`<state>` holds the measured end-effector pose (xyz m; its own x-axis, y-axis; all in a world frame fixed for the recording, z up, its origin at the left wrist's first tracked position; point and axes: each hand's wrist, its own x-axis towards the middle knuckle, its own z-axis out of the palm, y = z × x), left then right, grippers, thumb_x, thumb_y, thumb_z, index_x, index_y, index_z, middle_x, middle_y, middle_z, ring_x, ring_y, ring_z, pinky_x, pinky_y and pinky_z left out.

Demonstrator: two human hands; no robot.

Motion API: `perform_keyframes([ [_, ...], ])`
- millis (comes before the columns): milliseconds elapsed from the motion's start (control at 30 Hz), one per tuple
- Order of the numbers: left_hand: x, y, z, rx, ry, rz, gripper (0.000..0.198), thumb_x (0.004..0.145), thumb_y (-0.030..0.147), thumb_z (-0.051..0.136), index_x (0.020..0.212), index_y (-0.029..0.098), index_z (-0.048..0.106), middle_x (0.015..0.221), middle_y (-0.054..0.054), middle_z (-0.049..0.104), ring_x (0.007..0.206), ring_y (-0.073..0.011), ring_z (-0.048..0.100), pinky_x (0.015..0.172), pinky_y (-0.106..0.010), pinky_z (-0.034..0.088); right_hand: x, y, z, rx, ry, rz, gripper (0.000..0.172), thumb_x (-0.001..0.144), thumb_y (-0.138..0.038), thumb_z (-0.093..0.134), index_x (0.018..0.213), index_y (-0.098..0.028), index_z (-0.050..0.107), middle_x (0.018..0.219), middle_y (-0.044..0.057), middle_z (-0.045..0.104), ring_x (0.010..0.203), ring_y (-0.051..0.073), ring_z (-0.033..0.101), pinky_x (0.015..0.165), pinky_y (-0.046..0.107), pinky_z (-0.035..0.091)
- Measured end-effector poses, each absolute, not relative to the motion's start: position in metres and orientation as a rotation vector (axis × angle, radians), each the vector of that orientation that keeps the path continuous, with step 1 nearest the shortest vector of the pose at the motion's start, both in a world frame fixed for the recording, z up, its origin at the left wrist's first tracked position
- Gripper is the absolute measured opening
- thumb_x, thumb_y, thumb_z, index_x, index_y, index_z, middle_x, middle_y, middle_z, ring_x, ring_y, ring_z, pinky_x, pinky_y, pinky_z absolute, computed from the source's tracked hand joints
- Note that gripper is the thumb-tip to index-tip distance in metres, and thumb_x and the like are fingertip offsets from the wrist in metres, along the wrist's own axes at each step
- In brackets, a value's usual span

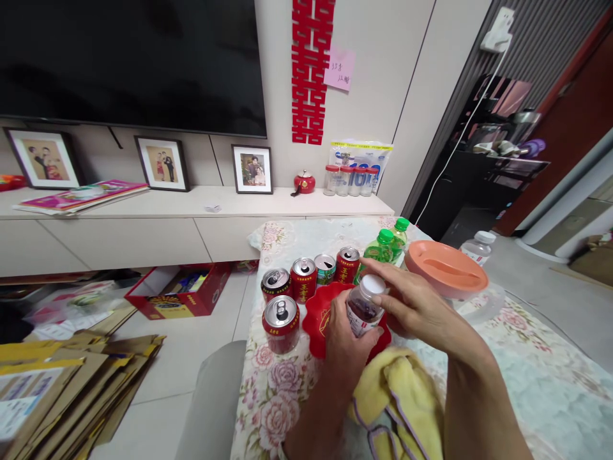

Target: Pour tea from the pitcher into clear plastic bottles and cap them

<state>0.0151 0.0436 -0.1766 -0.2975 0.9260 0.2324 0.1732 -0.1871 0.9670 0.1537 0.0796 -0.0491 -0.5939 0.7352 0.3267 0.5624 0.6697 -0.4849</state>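
Note:
My left hand [345, 338] is wrapped round a small clear bottle [363, 308] with dark contents and a white label, above a red scalloped plate [316, 319]. My right hand [407, 297] is at the bottle's white cap [373, 285], its fingers beside and behind it; their exact contact is partly hidden. Several open drink cans, among them a red one [280, 324], stand left of and behind the plate. Green-capped bottles [380, 246] stand behind my hands. A yellow cloth [407, 402] lies just in front of the plate, between my forearms.
An orange-lidded container [446, 268] and a white-capped bottle [477, 248] stand at the right on the floral tablecloth [280, 409]. Beyond is a white cabinet [191, 207] with picture frames and jars. A grey seat [215, 402], red box [179, 300] and flattened cardboard [81, 390] are at the left.

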Motion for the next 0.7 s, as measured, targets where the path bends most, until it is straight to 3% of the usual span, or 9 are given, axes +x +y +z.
perform_keyframes([
  [300, 0.0142, 0.0420, -0.1741, 1.321, 1.424, 1.520, 0.070, 0.066, 0.018, 0.081, 0.131, 0.024, 0.055, 0.134, -0.011, 0.069, 0.124, -0.0324, 0.064, 0.108, -0.051, 0.048, 0.1512, 0.0797, -0.0449, -1.133, -2.297, 0.387, 0.061, 0.095, -0.041, 0.065, 0.152, -0.022, 0.056, 0.141, 0.011, 0.070, 0.125, 0.030, 0.068, 0.106, 0.046, 0.056],
  [500, 0.0134, 0.0413, -0.1727, 1.317, 1.410, 1.501, 0.072, 0.066, 0.018, 0.081, 0.132, 0.024, 0.055, 0.135, -0.012, 0.068, 0.125, -0.0315, 0.063, 0.109, -0.050, 0.048, 0.1541, 0.0779, -0.0449, -1.060, -2.341, 0.375, 0.054, 0.100, -0.032, 0.054, 0.153, -0.025, 0.054, 0.147, 0.009, 0.067, 0.131, 0.027, 0.065, 0.110, 0.045, 0.053],
  [700, 0.0139, 0.0424, -0.1754, 1.322, 1.419, 1.545, 0.071, 0.065, 0.018, 0.083, 0.131, 0.025, 0.057, 0.133, -0.011, 0.069, 0.123, -0.0320, 0.065, 0.106, -0.051, 0.050, 0.1514, 0.0788, -0.0444, -1.162, -2.271, 0.350, 0.063, 0.094, -0.042, 0.066, 0.152, -0.021, 0.056, 0.128, 0.012, 0.075, 0.113, 0.030, 0.071, 0.098, 0.047, 0.059],
])
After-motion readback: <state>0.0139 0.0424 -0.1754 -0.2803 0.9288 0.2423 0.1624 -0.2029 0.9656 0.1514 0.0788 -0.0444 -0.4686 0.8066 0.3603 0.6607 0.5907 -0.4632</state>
